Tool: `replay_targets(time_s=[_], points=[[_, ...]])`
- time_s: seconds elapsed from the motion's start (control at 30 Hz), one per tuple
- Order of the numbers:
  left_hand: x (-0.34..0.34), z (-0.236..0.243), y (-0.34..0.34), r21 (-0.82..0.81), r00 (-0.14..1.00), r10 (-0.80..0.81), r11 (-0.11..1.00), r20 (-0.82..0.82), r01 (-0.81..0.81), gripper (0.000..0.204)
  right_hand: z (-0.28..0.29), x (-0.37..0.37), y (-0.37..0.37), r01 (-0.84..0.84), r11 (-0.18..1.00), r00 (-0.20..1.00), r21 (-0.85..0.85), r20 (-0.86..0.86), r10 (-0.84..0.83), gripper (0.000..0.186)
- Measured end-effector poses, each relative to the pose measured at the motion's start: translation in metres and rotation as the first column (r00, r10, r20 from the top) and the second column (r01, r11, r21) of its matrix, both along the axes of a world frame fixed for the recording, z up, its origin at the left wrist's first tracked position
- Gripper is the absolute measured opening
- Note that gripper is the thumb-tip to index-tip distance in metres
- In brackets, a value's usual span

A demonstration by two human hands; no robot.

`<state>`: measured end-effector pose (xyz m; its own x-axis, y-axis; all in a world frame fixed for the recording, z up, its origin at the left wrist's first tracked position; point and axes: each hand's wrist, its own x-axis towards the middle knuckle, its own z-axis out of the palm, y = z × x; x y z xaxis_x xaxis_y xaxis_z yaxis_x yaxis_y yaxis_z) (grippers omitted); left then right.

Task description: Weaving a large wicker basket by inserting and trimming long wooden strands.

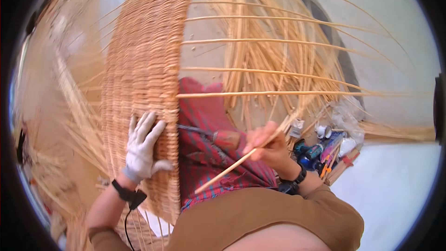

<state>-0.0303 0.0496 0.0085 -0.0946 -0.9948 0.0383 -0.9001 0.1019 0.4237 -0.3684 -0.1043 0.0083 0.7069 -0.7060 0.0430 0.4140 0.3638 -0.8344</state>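
A large woven wicker panel (144, 51) stretches along my left side, its thick edge running away from my lap. My left hand (145, 146), in a white glove, lies on the weave with its fingers spread. My right hand (268, 146) is bare and closed around a pale wicker rod (227, 176), whose near end slants down toward my lap. Beside those fingers is a tool with a wooden handle (226, 140); its dark metal shaft reaches to the panel's edge, where its tip is hidden. Several long rods (278, 94) stick out rightward from that edge.
A red and blue checked cloth (200, 107) covers my lap. Beyond it lies a big heap of loose rods (278, 60). At the right are a teal and black power tool (309, 151), a clear plastic bag (348, 123) and a wooden block (341, 167). More rods (69, 88) lie left.
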Motion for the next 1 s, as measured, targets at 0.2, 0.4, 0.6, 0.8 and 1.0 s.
replay_targets(time_s=[0.2,0.4,0.6,0.8,1.0], points=[[0.000,0.006,-0.005,-0.026,0.996,0.027,0.999,-0.087,-0.029,0.105,0.003,0.010,-0.007,0.229,0.909,0.946,-0.349,-0.140,-0.292,0.032],[0.000,0.007,-0.001,-0.002,0.993,0.067,0.998,-0.094,-0.068,0.100,0.007,0.012,-0.013,0.120,0.835,0.878,-0.537,-0.335,-0.342,0.027],[0.003,0.011,-0.006,0.020,0.997,0.033,0.999,-0.069,-0.032,0.097,0.014,0.015,-0.028,-0.048,0.904,0.910,-0.425,-0.391,-0.136,0.028],[0.003,0.005,-0.009,0.008,0.994,0.040,0.999,-0.102,-0.039,0.096,0.034,0.042,-0.010,-0.142,0.990,0.819,-0.013,-0.563,0.110,0.018],[0.000,0.003,-0.007,-0.022,0.991,0.056,0.998,-0.124,-0.059,0.096,0.048,0.056,-0.015,-0.394,0.918,0.588,-0.043,-0.780,0.216,0.051]])
